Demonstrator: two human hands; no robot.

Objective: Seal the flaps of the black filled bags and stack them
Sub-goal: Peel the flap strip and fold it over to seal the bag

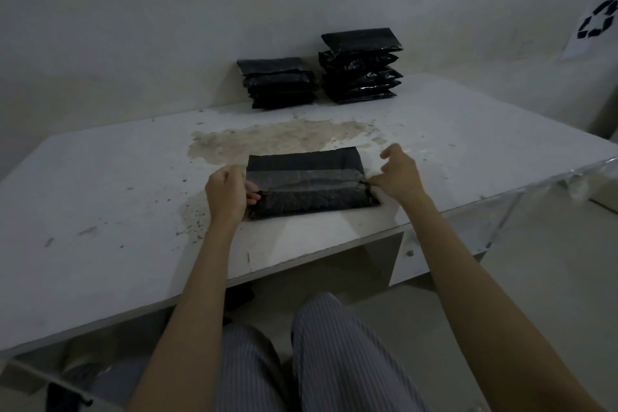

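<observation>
A black filled bag (311, 197) lies flat on the white table (100, 197) in front of me, its flap (302, 160) lying open away from me with a shiny strip across it. My left hand (224, 192) pinches the bag's left edge at the fold. At the right edge, my right hand (398, 174) pinches the fold with thumb and forefinger, its other fingers lifted. Two stacks of black bags stand by the wall: a lower left stack (279, 84) and a taller right stack (361, 67).
A brownish stain (274, 139) spreads on the table behind the bag. The table's near edge runs just below the bag, with my striped trousers (321, 354) beneath. A paper with a recycling symbol (598, 20) hangs on the right wall.
</observation>
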